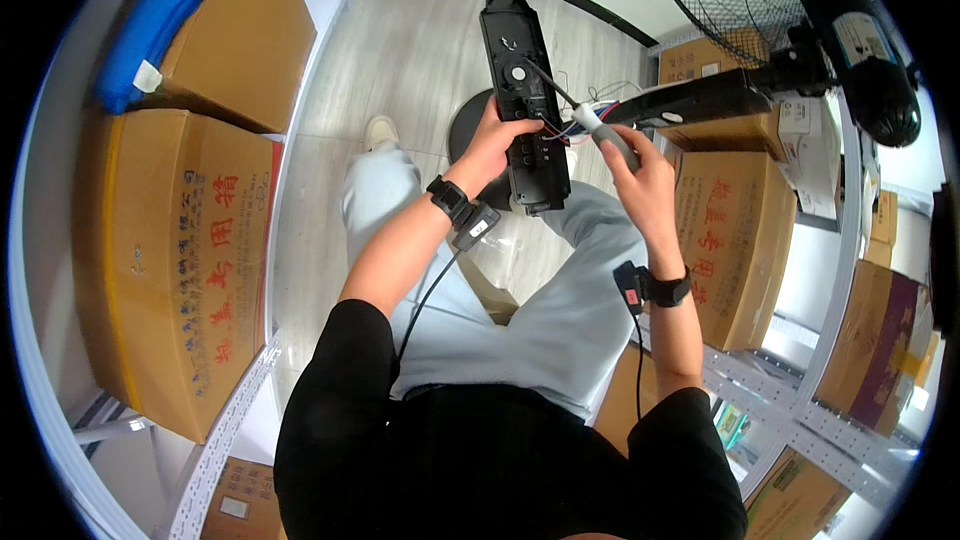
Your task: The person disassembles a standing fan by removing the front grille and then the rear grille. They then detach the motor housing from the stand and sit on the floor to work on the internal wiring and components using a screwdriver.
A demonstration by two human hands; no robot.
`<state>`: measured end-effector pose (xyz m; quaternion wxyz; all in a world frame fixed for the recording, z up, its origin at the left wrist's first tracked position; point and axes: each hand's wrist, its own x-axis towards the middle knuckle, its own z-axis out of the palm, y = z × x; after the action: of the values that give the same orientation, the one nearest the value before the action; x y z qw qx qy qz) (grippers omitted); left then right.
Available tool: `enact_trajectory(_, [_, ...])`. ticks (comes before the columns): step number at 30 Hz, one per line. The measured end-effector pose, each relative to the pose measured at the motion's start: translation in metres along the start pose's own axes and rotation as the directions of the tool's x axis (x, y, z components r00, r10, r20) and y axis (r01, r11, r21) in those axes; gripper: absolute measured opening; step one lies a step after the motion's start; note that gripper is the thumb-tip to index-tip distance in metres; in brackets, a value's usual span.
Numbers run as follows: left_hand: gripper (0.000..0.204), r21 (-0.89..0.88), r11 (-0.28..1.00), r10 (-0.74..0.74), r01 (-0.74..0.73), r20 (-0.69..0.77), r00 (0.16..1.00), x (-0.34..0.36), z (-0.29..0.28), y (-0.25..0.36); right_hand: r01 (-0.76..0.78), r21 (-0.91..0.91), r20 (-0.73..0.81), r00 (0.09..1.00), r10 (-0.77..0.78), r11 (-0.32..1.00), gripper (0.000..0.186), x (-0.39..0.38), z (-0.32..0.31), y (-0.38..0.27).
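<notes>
Cardboard boxes (190,250) are stacked on the white shelving (240,390) at the left, with a blue bundle (150,35) on the upper one. Between the knees, a long black panel (522,105) is gripped by the closed left hand (495,140). The right hand's (640,175) fingers are wrapped around a grey-handled screwdriver (600,130), its tip set into the panel beside loose wires (580,125). A screw appears to be in work; steady, square pressure is called for. A black fan (800,30) and more shelving crowd the right, so elbow room is tight.
</notes>
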<state>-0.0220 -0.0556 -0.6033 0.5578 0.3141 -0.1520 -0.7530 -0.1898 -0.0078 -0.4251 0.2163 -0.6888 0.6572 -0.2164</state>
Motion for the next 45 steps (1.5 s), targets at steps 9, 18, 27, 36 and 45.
enact_trajectory(9, [0.066, 0.102, 0.995, 0.001, -0.003, 0.014, 1.0, 0.003, -0.003, -0.004, 0.237, -0.159, -0.194, 0.944, -0.266, 0.958, 0.029, 0.048, 0.029, 0.009])
enact_trajectory(18, [0.066, 0.146, 0.987, -0.054, 0.061, -0.056, 0.997, 0.003, -0.006, -0.014, 0.155, -0.187, -0.175, 0.967, -0.188, 0.97, 0.031, 0.048, 0.034, 0.025])
enact_trajectory(27, [0.066, 0.204, 0.978, -0.032, 0.035, -0.018, 0.999, 0.004, -0.006, -0.017, 0.144, -0.203, -0.16, 0.971, -0.178, 0.969, 0.032, 0.055, 0.042, 0.03])
enact_trajectory(36, [0.079, 0.212, 0.977, 0.02, -0.017, -0.014, 1.0, 0.005, -0.01, -0.017, 0.13, -0.169, -0.212, 0.963, -0.165, 0.977, 0.032, 0.044, 0.032, 0.027])
enact_trajectory(45, [0.123, 0.215, 0.957, 0.175, -0.196, 0.114, 0.978, 0.004, -0.002, 0.006, -0.086, -0.012, -0.109, 0.99, 0.085, 0.996, 0.032, -0.02, -0.014, 0.017])
